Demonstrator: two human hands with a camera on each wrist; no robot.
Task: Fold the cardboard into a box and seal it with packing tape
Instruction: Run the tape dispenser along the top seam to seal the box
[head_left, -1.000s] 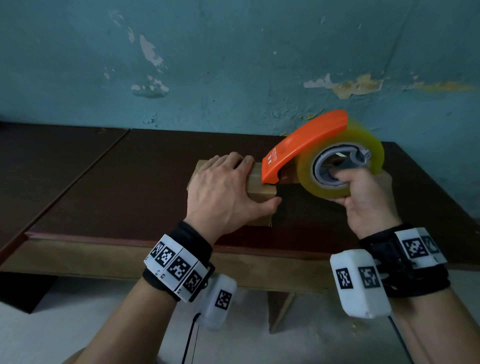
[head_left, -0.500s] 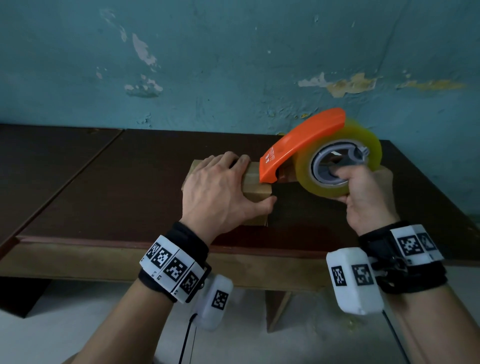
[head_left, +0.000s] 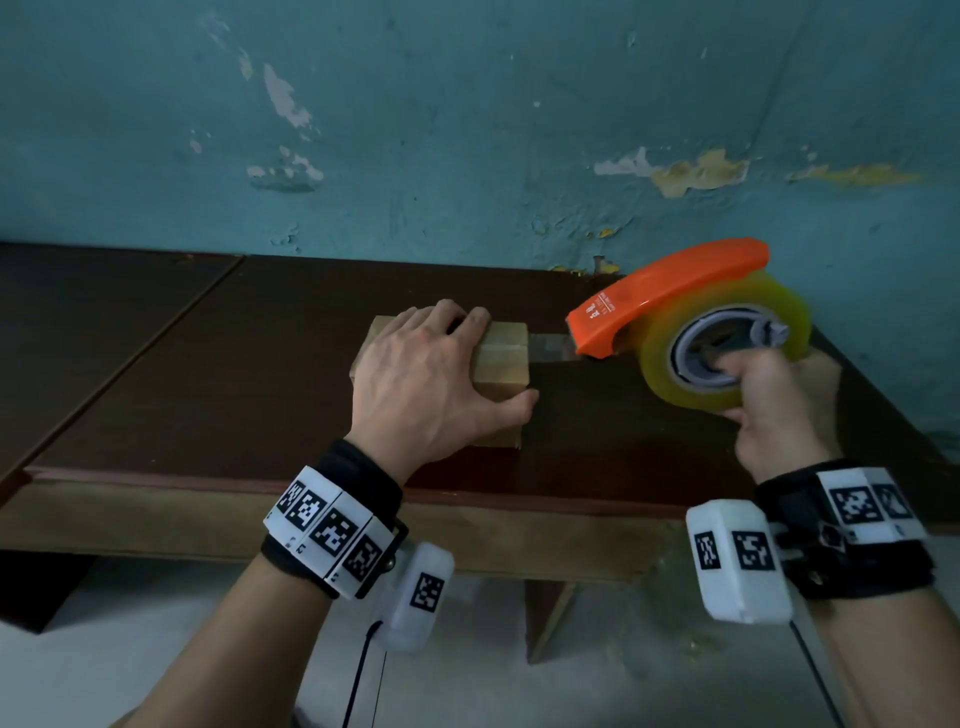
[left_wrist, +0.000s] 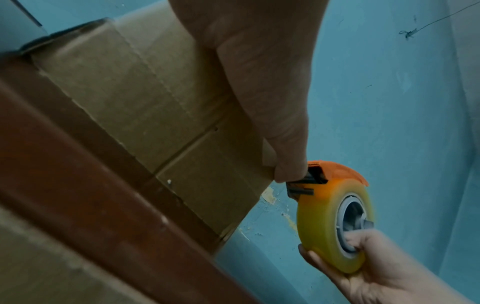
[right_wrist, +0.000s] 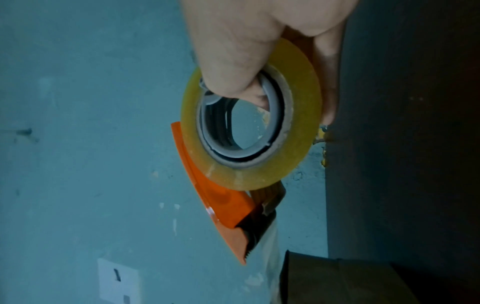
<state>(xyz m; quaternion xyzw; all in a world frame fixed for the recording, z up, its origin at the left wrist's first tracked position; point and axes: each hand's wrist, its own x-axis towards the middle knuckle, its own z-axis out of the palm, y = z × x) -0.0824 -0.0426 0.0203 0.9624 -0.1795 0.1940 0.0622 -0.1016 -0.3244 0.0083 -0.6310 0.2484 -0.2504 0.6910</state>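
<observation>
**Tape drawn off the end of a held box**

Centrally, a small brown cardboard box (head_left: 501, 364) sits on a dark wooden table (head_left: 208, 374), near the table's front edge, with its flaps folded shut and a seam running along its top. The left hand (head_left: 421, 384) lies palm-down over the box: its fingers (head_left: 457, 317) reach across the top toward the far side, and its thumb (head_left: 511, 408) presses against the near side face, so the box is clasped between them. In the left wrist view the same thumb (left_wrist: 283, 144) lies along the box's side panel (left_wrist: 145, 98), ending at the corner.

A strip of clear tape (head_left: 550, 348) runs level from the right end of the box top to the mouth of an orange tape dispenser (head_left: 670, 293), which is held in the air to the right of the box and apart from it. The dispenser carries a yellowish roll of packing tape (head_left: 691, 384) on a grey core. The right hand (head_left: 774, 410) grips this roll, with fingers (head_left: 727, 364) hooked into the core and the thumb against the outer rim. The right wrist view shows the roll (right_wrist: 293, 144) with the orange cutter guard (right_wrist: 223, 201) pointing down toward the box (right_wrist: 337, 281), the clear strip (right_wrist: 270, 257) hanging between them.

Behind the table stands a teal wall (head_left: 467, 130) with patches of flaked paint. Both wrists wear black bands bearing black-and-white square markers.
</observation>
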